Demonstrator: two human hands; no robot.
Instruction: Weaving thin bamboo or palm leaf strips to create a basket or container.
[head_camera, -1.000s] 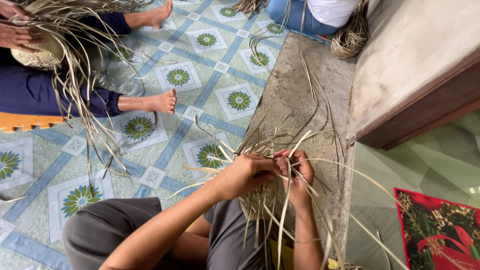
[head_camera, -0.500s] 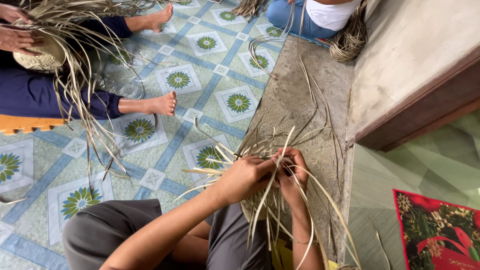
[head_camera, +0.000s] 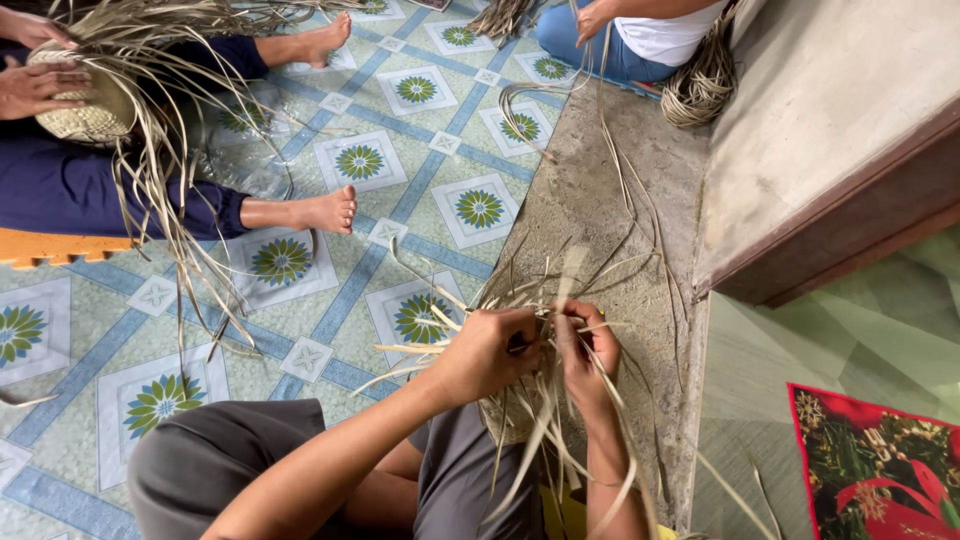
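Two hands meet over a bundle of dried palm strips (head_camera: 545, 400), held low in the near middle of the view, just above the person's lap. The left hand (head_camera: 485, 350) is curled shut around the strips where they cross; the right hand (head_camera: 590, 350) pinches a few strands beside it, fingers closed on them, the two hands touching. Loose ends fan out toward the far side and trail down past the right forearm. Compared with a second ago, the strands have swung: several pale tips that drooped to the near right now stand up toward the far side, while the hands sit in much the same place, so the weave seems to be tightening one crossing at a time. Beneath lies a rough concrete strip (head_camera: 600, 210), with patterned floor tiles (head_camera: 360, 160) to the left. Far left, another person's hands hold a half-woven round piece (head_camera: 85, 115); a coil of fibre (head_camera: 700, 85) rests far right.
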